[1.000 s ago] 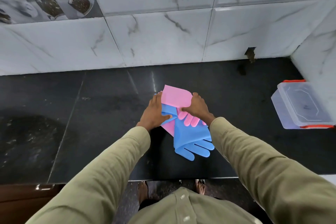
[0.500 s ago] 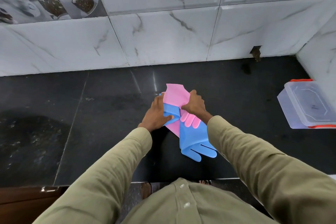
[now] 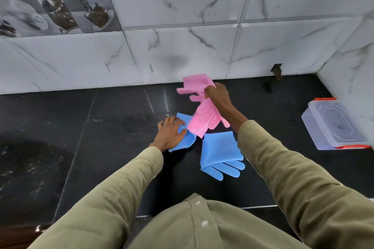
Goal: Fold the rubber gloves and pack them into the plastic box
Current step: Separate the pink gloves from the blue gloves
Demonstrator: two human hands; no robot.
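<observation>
Item, pink gloves (image 3: 203, 114): clamped in my right hand (image 3: 217, 98), long axis slanting down-left toward my left hand (image 3: 171, 134), which pins one blue glove (image 3: 187, 138) flat on the counter (image 3: 101, 127); lidded plastic box (image 3: 336, 124) well off right, nearer the right hand.

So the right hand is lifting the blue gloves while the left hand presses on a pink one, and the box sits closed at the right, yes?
Colours are swapped. In the head view the right hand lifts the pink gloves, and the left hand presses a blue glove. The box does sit closed at the right.
</observation>
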